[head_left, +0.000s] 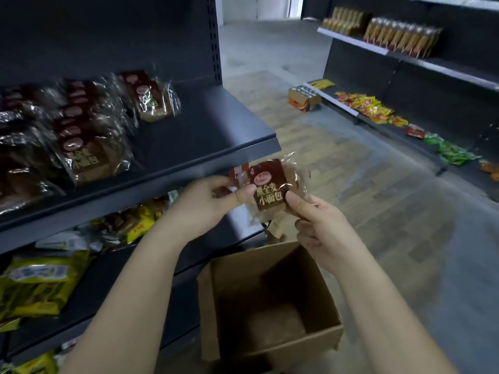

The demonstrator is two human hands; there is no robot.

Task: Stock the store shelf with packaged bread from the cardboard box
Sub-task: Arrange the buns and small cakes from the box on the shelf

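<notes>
Fingers (244, 194) of the left hand (208, 201) and the right hand (321, 230) are clamped on opposite side edges of a clear-wrapped bread packet with a dark red label (270, 184). A two-sided pinch like this probably serves to square the packet and turn its face outward before shelving. The dark grey metal shelf (216, 122) has bare board along its right end up to the front right corner, the likely spot for it. An open brown cardboard box (294, 340) stands on the floor by the shelf's foot, under the hands; no packets show inside, though its bottom is dim. Matching packets (89, 147) lie overlapped in rows toward the shelf's left, labels up. The held packet hangs just below the shelf's front right corner, above the box, label facing the person, its long axis running away from them, its top edge toward the shelf lip.
</notes>
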